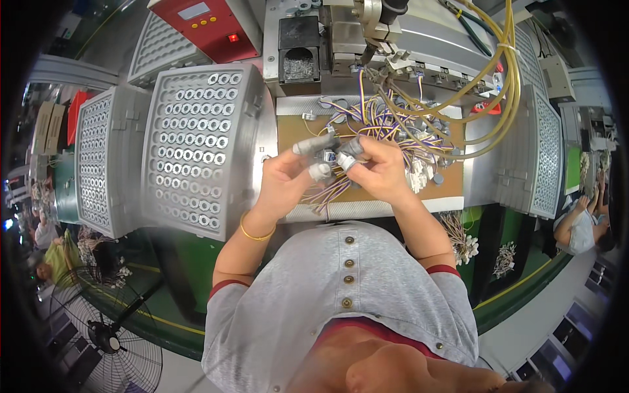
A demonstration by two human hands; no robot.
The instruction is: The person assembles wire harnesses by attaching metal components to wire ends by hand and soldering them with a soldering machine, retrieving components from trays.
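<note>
My left hand (pixel 285 177) and my right hand (pixel 382 171) meet over the brown work mat (pixel 432 190), with grey and whitish covers on several fingertips. Between them is a small part (pixel 329 156) with a blue-and-white face, partly hidden by the fingers; its exact kind is unclear. My right thumb and forefinger are closed on it. The left thumb and forefinger curl close to its other side, and their contact cannot be made out. Around and behind the hands spreads a heap of purple, yellow and white wires (pixel 393 124), with round grey pieces and white connectors (pixel 419 178) among them.
To the left stands a grey tray (pixel 252 131) with rows of metal rings. Behind the mat are a metal fixture (pixel 347 49), a black bin (pixel 299 33) and a red control box (pixel 203 29). Yellow hoses (pixel 511 78) loop down at right. A fan (pixel 105 334) stands lower left.
</note>
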